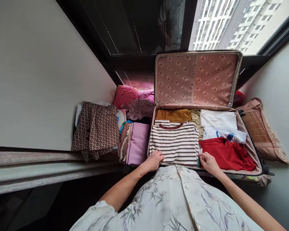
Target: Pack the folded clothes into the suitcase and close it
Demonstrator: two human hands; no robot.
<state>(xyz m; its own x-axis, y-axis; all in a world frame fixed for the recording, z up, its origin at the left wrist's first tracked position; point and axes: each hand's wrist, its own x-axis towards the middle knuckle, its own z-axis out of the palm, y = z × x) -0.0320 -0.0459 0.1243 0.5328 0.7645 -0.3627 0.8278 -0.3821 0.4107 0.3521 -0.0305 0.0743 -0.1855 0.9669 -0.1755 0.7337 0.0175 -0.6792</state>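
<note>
A folded white shirt with dark stripes and a brown collar lies in the front left part of an open suitcase. My left hand rests with its fingers laid over the shirt's lower left corner. At the opposite side, my right hand has its index finger and thumb closed at the shirt's right edge, beside folded red clothing. Behind the red piece are a white and blue garment and a folded white garment. A mustard-brown garment sits behind the striped shirt.
The suitcase's pink patterned lid stands upright against the window. Left of the case are folded lilac clothing, a brown patterned cloth and a red cushion. A brown woven cushion leans at the right wall.
</note>
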